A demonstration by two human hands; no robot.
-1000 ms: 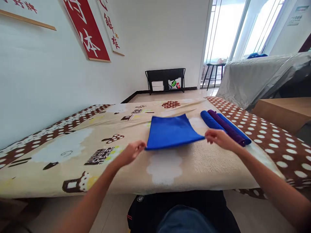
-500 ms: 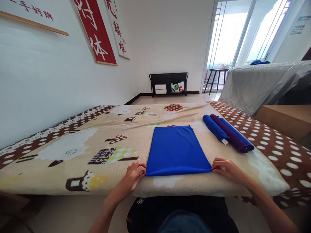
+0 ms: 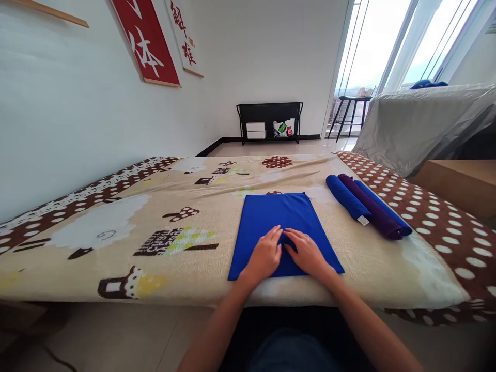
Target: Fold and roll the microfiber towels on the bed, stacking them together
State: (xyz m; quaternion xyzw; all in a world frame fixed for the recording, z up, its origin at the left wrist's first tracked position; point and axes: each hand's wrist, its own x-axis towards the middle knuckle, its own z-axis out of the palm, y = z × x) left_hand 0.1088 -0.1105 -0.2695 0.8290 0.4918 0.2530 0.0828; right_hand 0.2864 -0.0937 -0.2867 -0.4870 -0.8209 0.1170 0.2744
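A blue cloth (image 3: 267,212) lies flat as a folded rectangle near the front edge of the patterned blanket (image 3: 155,206). My left hand (image 3: 265,254) rests on the middle of the cloth, palm down, with its fingers stretched forward. Beside it, my right hand (image 3: 306,251) lies on the same cloth, its fingers extended toward the left ones. The fingertips of both hands are close together, and neither hand grips anything visible.
To the right lie a rolled blue cloth with a white tag (image 3: 346,196), a purple roll (image 3: 368,206) and another blue roll (image 3: 387,206). A cardboard box (image 3: 461,186) stands at the right. Beyond the blanket is a black rack (image 3: 269,111).
Both hands have let go of the cloth's front corners and moved inward onto its middle. The view has tilted down slightly.
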